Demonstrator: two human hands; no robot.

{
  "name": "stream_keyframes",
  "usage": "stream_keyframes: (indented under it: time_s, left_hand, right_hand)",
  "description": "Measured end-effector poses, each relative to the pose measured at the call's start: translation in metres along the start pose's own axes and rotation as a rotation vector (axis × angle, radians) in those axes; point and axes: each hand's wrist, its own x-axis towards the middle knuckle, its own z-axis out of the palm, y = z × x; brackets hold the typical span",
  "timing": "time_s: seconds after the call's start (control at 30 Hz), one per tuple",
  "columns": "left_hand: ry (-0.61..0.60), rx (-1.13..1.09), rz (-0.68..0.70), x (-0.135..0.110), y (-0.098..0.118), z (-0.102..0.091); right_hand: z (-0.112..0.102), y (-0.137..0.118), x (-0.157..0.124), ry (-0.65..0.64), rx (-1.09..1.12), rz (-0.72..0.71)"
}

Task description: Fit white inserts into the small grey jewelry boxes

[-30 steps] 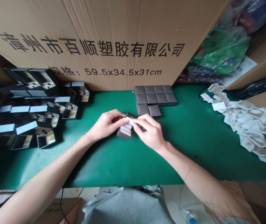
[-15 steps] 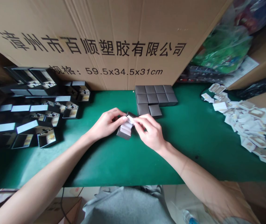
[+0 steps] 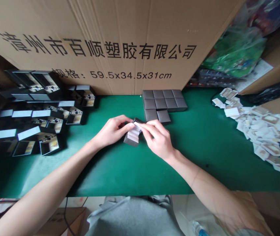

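Note:
A small dark hinged box, like a jewelry box, is tilted open between my hands over the green table, with a white lining piece inside it. My left hand grips the box from the left, its thumb pressed on the white lining. At the box's right side, my right hand pinches the edge of the white lining with thumb and forefinger. Parts of the box lie hidden behind my fingers. Just beyond my right hand sit several closed dark boxes in a tight block.
Several open dark boxes stand in rows at the left. A pile of white inserts lies at the right. A large printed cardboard carton rises behind the green table. Plastic bags are at the back right.
Almost nothing differs. The box between my hands has shifted very slightly to the right; both hands keep their hold.

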Motion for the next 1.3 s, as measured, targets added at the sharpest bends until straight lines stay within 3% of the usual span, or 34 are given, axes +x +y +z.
stream_keyframes:
  time_s: [1.3]
  left_hand:
    - [-0.018, -0.022, -0.021, 0.0004, -0.0003, 0.0024]
  right_hand:
    - [-0.0006, 0.0007, 0.0013, -0.042, 0.018, 0.020]
